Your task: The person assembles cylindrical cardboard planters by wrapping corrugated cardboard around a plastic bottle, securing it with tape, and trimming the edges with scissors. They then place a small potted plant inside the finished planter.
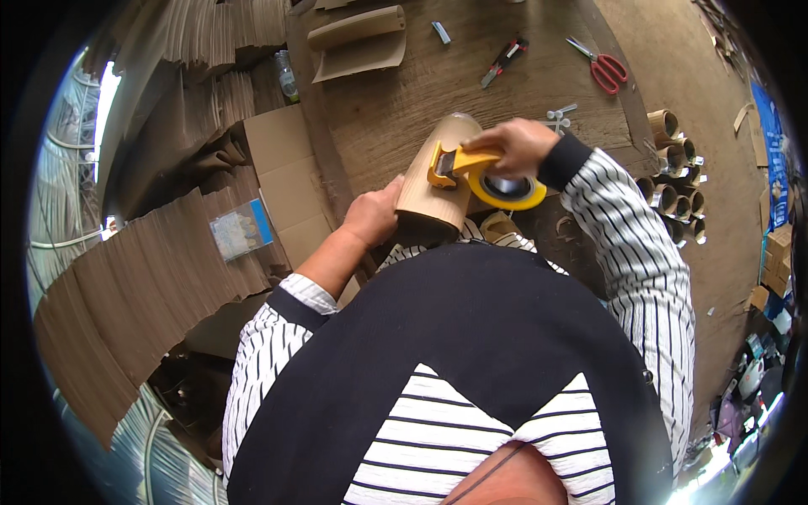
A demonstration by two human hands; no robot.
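Observation:
A cardboard tube (432, 195) lies tilted at the table's near edge, its dark open end toward me. My left hand (373, 212) grips the tube's left side, with the fingertips partly hidden. In my right hand (515, 145) is a yellow tape dispenser (480, 160), its fingers wrapped round the handle. The dispenser's front end rests against or just over the tube's upper surface; I cannot tell which. A roll of tape (508, 192) with a yellow rim sits in the dispenser, below my right hand.
On the wooden table (379, 109) lie a curled cardboard sheet (360, 46), a utility knife (503, 63) and red-handled scissors (604, 71). Stacked cardboard sheets (143, 269) crowd the left side. Several finished-looking tubes (665, 199) stand beyond the table's right edge.

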